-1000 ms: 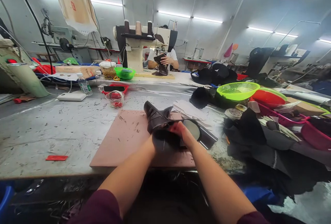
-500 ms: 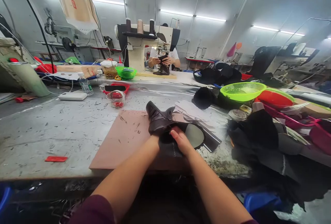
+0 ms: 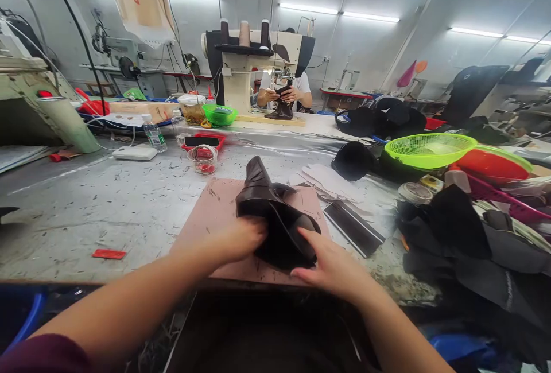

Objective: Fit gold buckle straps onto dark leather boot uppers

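A dark brown leather boot upper point(image 3: 258, 189) lies on a pinkish board point(image 3: 198, 218), its black lining opened toward me. My left hand point(image 3: 247, 238) is at the left edge of the upper; its fingers are smeared by motion and partly lost against the dark lining. At the upper's right edge is my right hand point(image 3: 338, 261), thumb and forefinger spread apart, the forefinger touching the lining. Just right of the board lies a dark strip with white lines point(image 3: 355, 226), beside some pale paper pieces point(image 3: 329, 181).
Black material pieces point(image 3: 456, 247) are heaped at the right, below a lime-green basket point(image 3: 430, 152). A clear tub point(image 3: 202, 159) and a phone in a red tray point(image 3: 221, 140) stand behind the board. Across the table, a person point(image 3: 284, 94) works at a sewing machine point(image 3: 236, 83).
The upper has turned, and its lining has opened toward me. My left hand has come out from beneath it to its left edge; my right hand has shifted right and its fingers have spread.
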Demonstrator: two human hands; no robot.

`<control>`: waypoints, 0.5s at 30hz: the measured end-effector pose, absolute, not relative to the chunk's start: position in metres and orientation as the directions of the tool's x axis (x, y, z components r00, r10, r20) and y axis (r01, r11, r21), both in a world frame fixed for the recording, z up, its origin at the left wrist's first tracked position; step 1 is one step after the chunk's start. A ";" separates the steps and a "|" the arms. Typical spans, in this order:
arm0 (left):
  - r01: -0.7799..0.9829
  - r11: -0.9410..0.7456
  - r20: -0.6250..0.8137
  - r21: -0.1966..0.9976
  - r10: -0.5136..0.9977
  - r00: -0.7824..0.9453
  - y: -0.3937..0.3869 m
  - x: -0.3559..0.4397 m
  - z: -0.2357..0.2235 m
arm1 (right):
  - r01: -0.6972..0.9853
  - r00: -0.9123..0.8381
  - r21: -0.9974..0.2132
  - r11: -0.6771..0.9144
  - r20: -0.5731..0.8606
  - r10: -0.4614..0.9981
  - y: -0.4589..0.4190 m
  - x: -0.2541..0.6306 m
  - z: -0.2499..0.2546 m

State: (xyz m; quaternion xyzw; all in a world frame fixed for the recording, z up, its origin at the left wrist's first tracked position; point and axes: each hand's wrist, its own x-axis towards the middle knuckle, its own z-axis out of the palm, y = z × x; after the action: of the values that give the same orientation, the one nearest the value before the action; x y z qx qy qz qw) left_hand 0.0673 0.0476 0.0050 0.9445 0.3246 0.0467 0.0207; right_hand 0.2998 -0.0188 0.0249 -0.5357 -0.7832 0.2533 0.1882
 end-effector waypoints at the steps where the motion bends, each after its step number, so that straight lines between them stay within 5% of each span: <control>1: 0.610 -0.790 0.046 0.064 0.612 0.789 0.039 0.066 0.001 | 0.790 -0.303 -0.541 0.288 0.064 0.951 -0.017 0.298 0.018; 4: 0.611 -0.790 -0.056 0.057 0.608 0.792 0.021 0.061 -0.009 | 0.864 -0.184 -0.458 0.208 0.096 0.978 -0.007 0.301 0.003; 15: 0.594 -0.786 -0.149 0.170 0.575 0.804 0.014 0.071 -0.004 | 0.781 -0.126 -0.605 0.156 0.092 0.988 0.012 0.316 -0.006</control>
State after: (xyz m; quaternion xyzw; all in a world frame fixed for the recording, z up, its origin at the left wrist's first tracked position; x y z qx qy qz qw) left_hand 0.0709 0.0143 -0.0037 0.9441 0.3095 -0.0445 0.1048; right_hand 0.3157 0.0117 -0.0059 -0.6142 -0.7199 0.2114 0.2446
